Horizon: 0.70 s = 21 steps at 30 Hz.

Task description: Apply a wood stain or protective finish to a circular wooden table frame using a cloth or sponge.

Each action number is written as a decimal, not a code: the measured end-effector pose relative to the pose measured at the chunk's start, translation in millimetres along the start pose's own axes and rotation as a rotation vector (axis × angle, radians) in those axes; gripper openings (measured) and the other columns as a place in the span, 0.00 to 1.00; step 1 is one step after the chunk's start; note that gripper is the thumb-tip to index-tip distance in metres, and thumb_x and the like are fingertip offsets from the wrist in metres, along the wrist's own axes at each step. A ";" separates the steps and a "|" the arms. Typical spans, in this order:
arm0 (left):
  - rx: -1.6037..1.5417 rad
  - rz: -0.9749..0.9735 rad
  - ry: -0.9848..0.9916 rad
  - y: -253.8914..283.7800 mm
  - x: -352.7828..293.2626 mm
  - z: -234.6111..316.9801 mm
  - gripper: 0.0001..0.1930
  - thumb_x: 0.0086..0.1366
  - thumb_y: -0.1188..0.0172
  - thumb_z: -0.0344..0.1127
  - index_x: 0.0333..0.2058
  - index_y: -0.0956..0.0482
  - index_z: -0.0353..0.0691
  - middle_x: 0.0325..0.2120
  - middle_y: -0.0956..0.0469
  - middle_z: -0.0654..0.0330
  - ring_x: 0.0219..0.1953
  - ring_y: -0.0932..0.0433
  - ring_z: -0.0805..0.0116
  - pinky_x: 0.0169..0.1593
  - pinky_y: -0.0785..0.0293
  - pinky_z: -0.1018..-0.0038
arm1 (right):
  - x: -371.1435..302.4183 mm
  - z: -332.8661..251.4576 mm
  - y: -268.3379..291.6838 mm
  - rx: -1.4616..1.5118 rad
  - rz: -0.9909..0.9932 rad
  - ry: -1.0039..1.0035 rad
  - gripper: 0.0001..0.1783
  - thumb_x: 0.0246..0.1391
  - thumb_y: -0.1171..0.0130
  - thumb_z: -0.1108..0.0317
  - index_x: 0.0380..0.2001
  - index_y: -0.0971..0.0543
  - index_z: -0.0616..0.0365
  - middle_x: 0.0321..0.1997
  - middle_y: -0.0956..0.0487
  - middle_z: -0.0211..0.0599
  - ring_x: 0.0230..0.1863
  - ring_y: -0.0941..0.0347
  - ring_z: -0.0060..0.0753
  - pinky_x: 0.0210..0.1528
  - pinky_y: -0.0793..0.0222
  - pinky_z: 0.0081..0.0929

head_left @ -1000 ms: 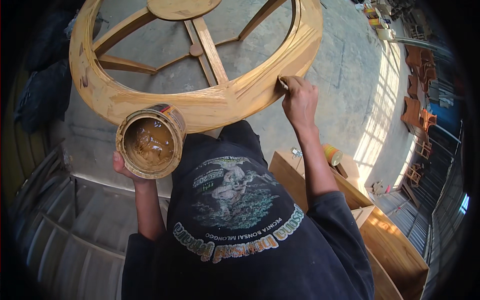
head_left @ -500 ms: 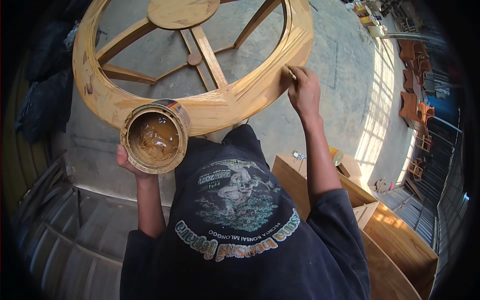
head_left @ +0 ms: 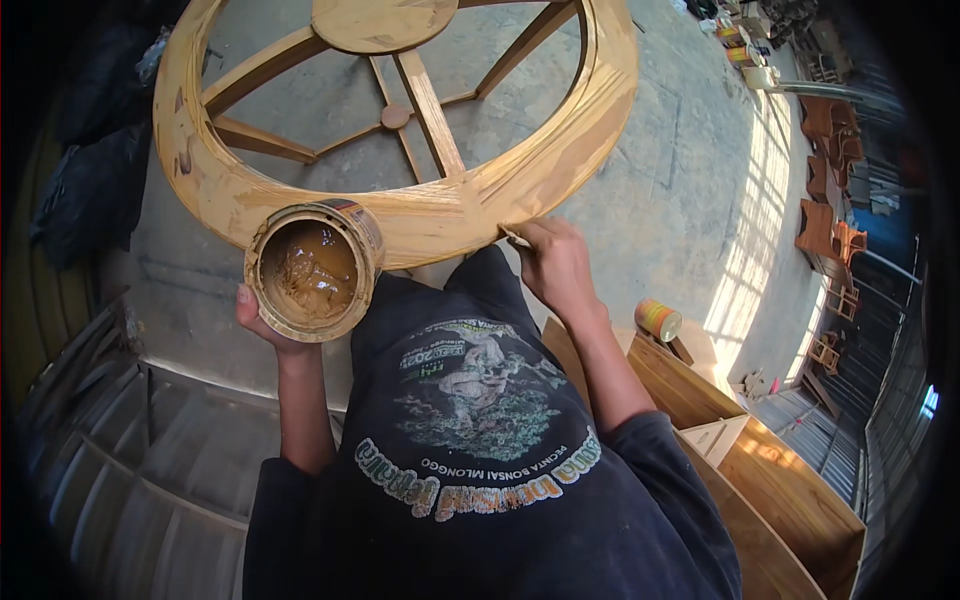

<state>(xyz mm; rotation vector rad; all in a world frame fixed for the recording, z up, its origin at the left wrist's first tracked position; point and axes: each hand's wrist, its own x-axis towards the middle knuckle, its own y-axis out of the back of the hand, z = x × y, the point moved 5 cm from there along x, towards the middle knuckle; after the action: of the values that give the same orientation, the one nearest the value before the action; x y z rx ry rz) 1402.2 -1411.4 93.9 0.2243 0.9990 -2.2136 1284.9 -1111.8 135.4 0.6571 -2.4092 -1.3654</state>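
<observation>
A tin can [head_left: 368,275] is held tilted by the left hand [head_left: 268,328], its mouth turned up toward the head; the thumb is laid along the can's side, while the remaining fingers are hidden behind it. Glossy brown paste [head_left: 310,272] is contained in the can, and its rim is smeared with the same colour. A small, thin spreader [head_left: 516,238] is pinched between the fingertips of the right hand [head_left: 555,264], and its tip is set at the near outer edge of a ring-shaped wooden frame [head_left: 425,222]; whether the edge is pressed cannot be told. The frame is placed in front of the person, above the concrete floor [head_left: 680,210], and part of its near left side is covered from view by the can. A round wooden disc [head_left: 385,22] is joined to the ring by spokes. At the right, a yellowish can [head_left: 658,320] is seen beside wooden panels [head_left: 790,470]
</observation>
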 end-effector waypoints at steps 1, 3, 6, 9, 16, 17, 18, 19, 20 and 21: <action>0.000 0.001 -0.014 0.0 -1.4 4.4 0.40 0.59 0.61 0.60 0.60 0.37 0.31 0.56 0.33 0.43 0.58 0.31 0.47 0.61 0.34 0.55 | -1.0 3.0 6.4 0.161 -0.133 -0.105 0.07 0.47 0.39 0.76 0.32 0.20 0.63 0.27 0.20 0.40 0.31 0.24 0.41 0.34 0.31 0.32; -0.005 -0.005 -0.035 -1.6 -3.9 14.9 0.40 0.60 0.61 0.60 0.60 0.37 0.31 0.56 0.32 0.43 0.58 0.31 0.47 0.61 0.33 0.55 | -5.8 13.4 25.4 0.226 -0.058 -0.269 0.07 0.48 0.40 0.75 0.33 0.20 0.63 0.26 0.21 0.39 0.30 0.25 0.37 0.34 0.31 0.30; -0.002 0.093 -0.103 -7.2 -8.4 27.7 0.38 0.60 0.62 0.59 0.59 0.35 0.32 0.56 0.31 0.44 0.57 0.30 0.48 0.59 0.31 0.54 | -0.1 60.3 54.2 0.248 0.204 -0.311 0.09 0.48 0.42 0.73 0.34 0.21 0.65 0.26 0.22 0.40 0.29 0.27 0.28 0.34 0.32 0.26; 0.000 0.134 -0.136 -19.9 -16.3 29.2 0.38 0.60 0.62 0.59 0.59 0.35 0.32 0.56 0.31 0.45 0.57 0.30 0.48 0.59 0.32 0.54 | 39.4 85.0 92.7 -0.042 0.312 -0.019 0.14 0.50 0.45 0.79 0.41 0.20 0.59 0.39 0.20 0.40 0.38 0.26 0.38 0.43 0.31 0.29; -0.059 0.204 -0.142 -46.9 -33.8 7.2 0.38 0.60 0.60 0.59 0.60 0.35 0.35 0.57 0.32 0.45 0.58 0.31 0.47 0.59 0.32 0.52 | 108.9 193.3 134.6 -0.413 0.310 0.253 0.19 0.49 0.44 0.79 0.45 0.18 0.51 0.49 0.19 0.31 0.45 0.27 0.42 0.50 0.31 0.34; -0.042 0.238 -0.157 -51.3 -32.8 2.9 0.38 0.60 0.60 0.59 0.60 0.35 0.35 0.57 0.32 0.46 0.58 0.31 0.47 0.60 0.32 0.52 | 116.1 205.7 136.8 -0.427 0.298 0.278 0.19 0.48 0.43 0.79 0.44 0.18 0.50 0.49 0.19 0.30 0.45 0.27 0.42 0.50 0.31 0.34; -0.042 0.243 -0.160 -59.9 -32.8 -1.7 0.38 0.60 0.60 0.59 0.60 0.35 0.35 0.57 0.32 0.46 0.58 0.31 0.47 0.60 0.32 0.52 | 123.4 213.3 139.2 -0.423 0.295 0.282 0.19 0.48 0.43 0.79 0.44 0.18 0.50 0.49 0.19 0.30 0.45 0.27 0.42 0.50 0.31 0.34; -0.031 0.305 -0.172 -69.6 -33.8 -5.7 0.37 0.60 0.60 0.58 0.60 0.35 0.34 0.57 0.32 0.45 0.57 0.30 0.47 0.59 0.32 0.52 | 130.1 219.7 141.9 -0.428 0.293 0.299 0.19 0.48 0.44 0.79 0.44 0.18 0.49 0.48 0.19 0.30 0.44 0.27 0.42 0.49 0.31 0.33; -0.020 0.367 -0.183 -75.5 -34.3 -9.7 0.37 0.60 0.60 0.58 0.59 0.34 0.34 0.56 0.31 0.45 0.57 0.30 0.47 0.59 0.31 0.53 | 135.9 226.0 144.1 -0.433 0.291 0.314 0.20 0.48 0.44 0.79 0.44 0.18 0.49 0.48 0.18 0.29 0.43 0.27 0.42 0.48 0.30 0.33; -0.019 0.372 -0.187 -76.5 -33.8 -13.6 0.37 0.60 0.60 0.58 0.59 0.34 0.34 0.56 0.31 0.45 0.57 0.30 0.47 0.59 0.31 0.53 | 142.3 233.0 145.1 -0.429 0.289 0.318 0.20 0.48 0.44 0.79 0.44 0.18 0.49 0.48 0.18 0.29 0.43 0.27 0.42 0.48 0.30 0.33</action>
<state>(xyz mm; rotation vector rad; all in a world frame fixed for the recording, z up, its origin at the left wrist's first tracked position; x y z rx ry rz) 1376.0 -1348.4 144.0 0.1749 0.8032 -1.8482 1020.5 -952.0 146.8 0.3615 -1.8023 -1.4575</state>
